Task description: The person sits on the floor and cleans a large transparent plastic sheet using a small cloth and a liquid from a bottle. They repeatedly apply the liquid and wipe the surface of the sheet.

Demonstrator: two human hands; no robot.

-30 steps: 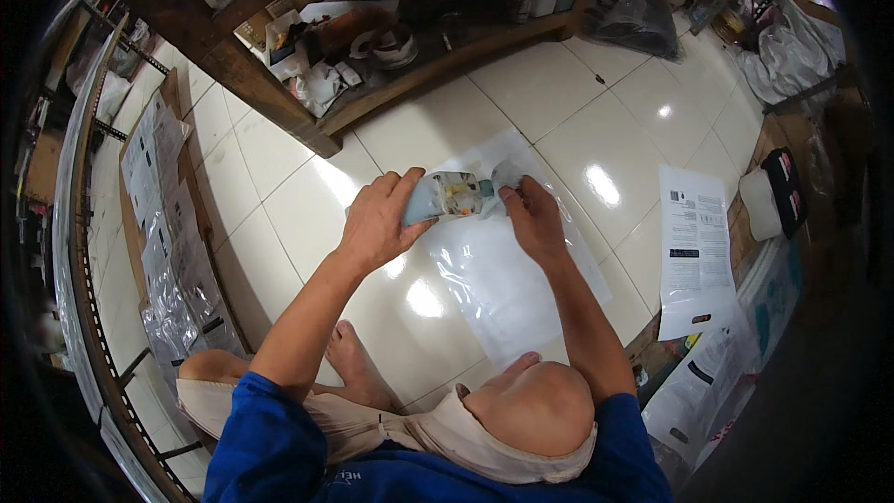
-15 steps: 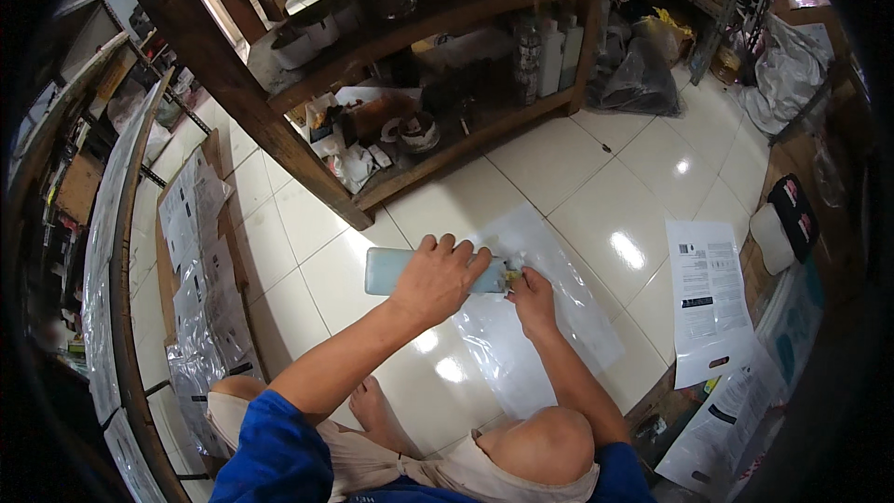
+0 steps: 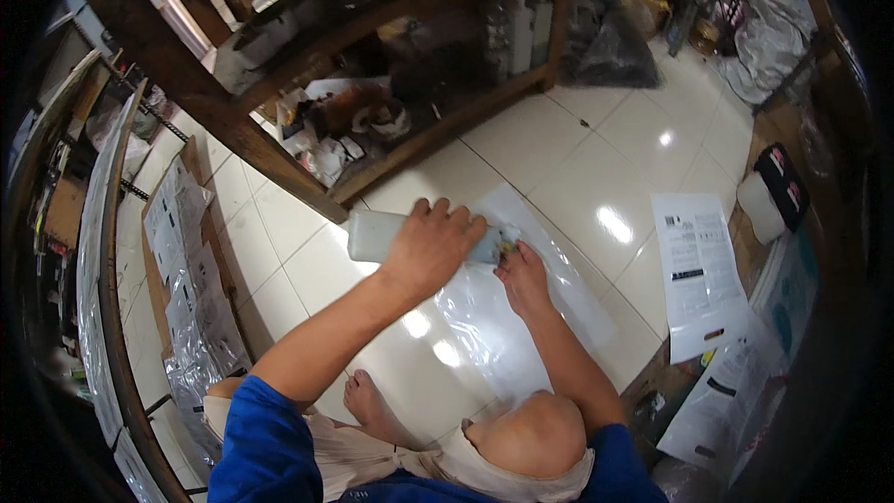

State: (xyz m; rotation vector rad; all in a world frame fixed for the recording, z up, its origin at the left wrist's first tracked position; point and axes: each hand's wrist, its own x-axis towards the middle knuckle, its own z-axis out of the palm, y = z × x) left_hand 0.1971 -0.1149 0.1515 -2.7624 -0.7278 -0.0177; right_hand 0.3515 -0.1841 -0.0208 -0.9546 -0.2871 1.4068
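My left hand (image 3: 434, 248) is wrapped over a pale blue-grey translucent bottle (image 3: 374, 237), held lying nearly level above the floor. The neck end of the bottle points right, towards my right hand (image 3: 524, 279). There the thumb and fingers are pinched together at a small crumpled whitish thing (image 3: 507, 235) with a yellowish spot, right by the bottle's mouth. What exactly the fingertips grip is too small to make out. Beneath both hands a clear plastic sheet (image 3: 484, 326) lies flat on the tiles.
A wooden shelf (image 3: 447, 135) with bottles and clutter stands ahead. Printed plastic bags (image 3: 700, 265) lie to the right, beside a black and white cap (image 3: 778, 194). More printed plastic sheets (image 3: 191, 279) lie along the left, and a dark bag (image 3: 615, 51) sits at the back.
The view has shifted a little, so the scene sits further left and up. The bottle's base end has dipped slightly in angle; both hands keep their hold at it.
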